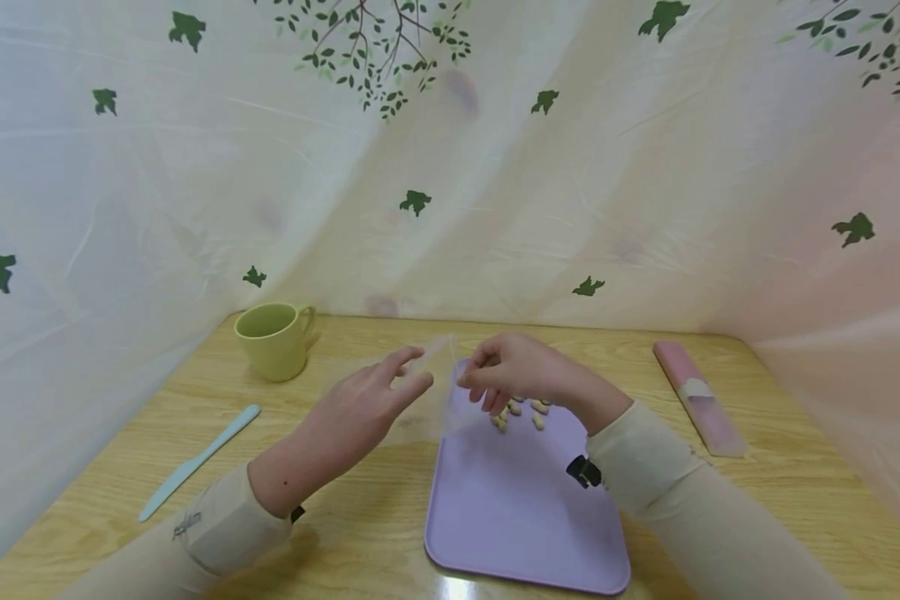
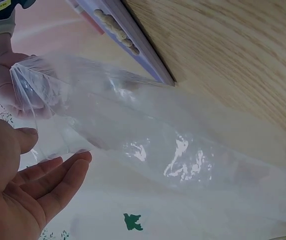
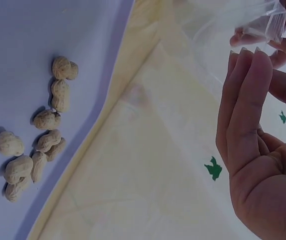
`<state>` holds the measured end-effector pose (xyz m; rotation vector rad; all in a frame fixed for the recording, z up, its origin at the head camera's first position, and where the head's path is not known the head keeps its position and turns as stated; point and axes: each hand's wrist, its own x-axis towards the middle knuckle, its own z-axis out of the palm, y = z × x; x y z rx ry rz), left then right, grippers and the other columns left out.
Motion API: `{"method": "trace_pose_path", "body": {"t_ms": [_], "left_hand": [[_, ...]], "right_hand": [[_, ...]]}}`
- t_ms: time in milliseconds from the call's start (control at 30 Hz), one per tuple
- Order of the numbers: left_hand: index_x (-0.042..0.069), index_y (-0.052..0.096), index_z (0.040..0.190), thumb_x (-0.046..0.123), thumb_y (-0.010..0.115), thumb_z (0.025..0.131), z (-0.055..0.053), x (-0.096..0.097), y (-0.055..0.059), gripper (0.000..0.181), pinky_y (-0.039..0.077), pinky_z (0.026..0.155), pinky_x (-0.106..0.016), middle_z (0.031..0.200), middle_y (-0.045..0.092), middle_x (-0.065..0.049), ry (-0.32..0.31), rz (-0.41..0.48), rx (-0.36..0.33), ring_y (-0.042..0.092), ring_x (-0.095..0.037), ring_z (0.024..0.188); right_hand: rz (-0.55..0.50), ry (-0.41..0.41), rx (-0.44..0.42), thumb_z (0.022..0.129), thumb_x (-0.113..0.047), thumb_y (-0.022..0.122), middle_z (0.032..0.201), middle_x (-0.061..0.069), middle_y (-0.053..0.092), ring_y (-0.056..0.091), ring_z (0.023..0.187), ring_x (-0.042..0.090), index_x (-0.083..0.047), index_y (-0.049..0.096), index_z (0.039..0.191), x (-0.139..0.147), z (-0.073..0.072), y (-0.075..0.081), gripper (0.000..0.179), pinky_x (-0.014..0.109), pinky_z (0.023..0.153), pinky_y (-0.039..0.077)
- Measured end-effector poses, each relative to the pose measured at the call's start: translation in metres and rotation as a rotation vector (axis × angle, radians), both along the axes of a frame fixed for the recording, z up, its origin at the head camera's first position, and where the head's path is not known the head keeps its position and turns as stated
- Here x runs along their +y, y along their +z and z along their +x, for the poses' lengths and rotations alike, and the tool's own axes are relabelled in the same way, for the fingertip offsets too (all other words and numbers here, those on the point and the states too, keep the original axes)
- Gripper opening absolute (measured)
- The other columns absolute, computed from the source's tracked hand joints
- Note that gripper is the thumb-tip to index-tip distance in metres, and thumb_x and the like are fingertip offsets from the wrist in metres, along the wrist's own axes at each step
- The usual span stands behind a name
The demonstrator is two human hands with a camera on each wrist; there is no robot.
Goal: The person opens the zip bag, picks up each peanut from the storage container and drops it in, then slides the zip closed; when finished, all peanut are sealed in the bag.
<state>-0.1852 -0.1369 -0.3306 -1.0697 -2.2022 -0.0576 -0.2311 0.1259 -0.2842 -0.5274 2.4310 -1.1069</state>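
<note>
A clear plastic bag (image 2: 157, 130) hangs between my hands, over the left edge of the purple tray (image 1: 525, 517). My right hand (image 1: 521, 371) pinches the rim of its mouth between thumb and fingertips. The left hand (image 1: 352, 412) is at the same mouth, thumb and fingers spread apart, fingertips touching the film. In the left wrist view the bag trails away from the left fingers (image 2: 65, 187) and looks empty. Several unshelled peanuts (image 3: 47, 120) lie on the tray, partly hidden below my right hand in the head view.
A green mug (image 1: 273, 342) stands at the back left of the wooden table (image 1: 360, 533). Nearer on the left lies a light blue table knife (image 1: 198, 458). To the right is a pink, flat case (image 1: 697, 396) with a pale band. A leaf-patterned curtain (image 1: 495, 250) encloses the table.
</note>
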Motion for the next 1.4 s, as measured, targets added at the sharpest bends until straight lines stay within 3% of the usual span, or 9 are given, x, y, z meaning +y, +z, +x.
{"method": "trace_pose_path", "body": {"t_ms": [267,633,833,1167,1400], "left_hand": [[0.014,0.060,0.123,-0.013,0.068,0.094,0.001,0.000,0.001,0.040,0.065,0.067,-0.037,0.138,0.067,-0.018,0.011,-0.001,-0.040,0.080,-0.027,0.095],[0.013,0.060,0.123,-0.014,0.070,0.092,0.001,0.000,-0.001,0.043,0.065,0.068,-0.038,0.137,0.067,-0.019,0.000,0.008,-0.027,0.080,-0.027,0.095],[0.014,0.061,0.123,-0.014,0.069,0.091,0.000,0.000,-0.001,0.043,0.064,0.065,-0.037,0.136,0.067,-0.019,-0.008,0.015,-0.016,0.080,-0.027,0.093],[0.014,0.061,0.124,-0.014,0.070,0.091,0.000,0.000,-0.003,0.044,0.064,0.066,-0.037,0.135,0.067,-0.019,-0.012,0.012,-0.010,0.080,-0.026,0.094],[0.013,0.061,0.125,-0.014,0.070,0.092,0.000,0.001,-0.002,0.043,0.065,0.067,-0.037,0.135,0.067,-0.020,-0.010,0.010,-0.019,0.080,-0.027,0.093]], "right_hand": [[-0.002,-0.023,0.017,0.102,-0.035,0.072,0.098,0.009,0.078,0.079,0.082,0.030,-0.009,0.074,0.107,0.009,-0.001,0.005,0.026,0.037,0.076,0.067],[-0.036,-0.071,0.019,0.104,-0.034,0.069,0.110,0.019,0.078,0.078,0.085,0.027,-0.005,0.074,0.117,0.041,-0.020,0.000,0.032,0.042,0.085,0.067],[-0.035,-0.134,-0.003,0.104,-0.029,0.069,0.110,0.021,0.078,0.078,0.084,0.024,0.004,0.070,0.120,0.065,-0.035,-0.011,0.037,0.037,0.082,0.068],[0.096,-0.194,-0.059,0.102,-0.031,0.071,0.105,0.019,0.080,0.075,0.075,0.014,0.009,0.071,0.124,0.092,-0.053,-0.031,0.045,0.030,0.074,0.066],[0.152,-0.184,-0.094,0.099,-0.030,0.075,0.089,0.009,0.078,0.071,0.069,0.011,0.006,0.075,0.109,0.097,-0.056,-0.043,0.037,0.026,0.069,0.063]]}}
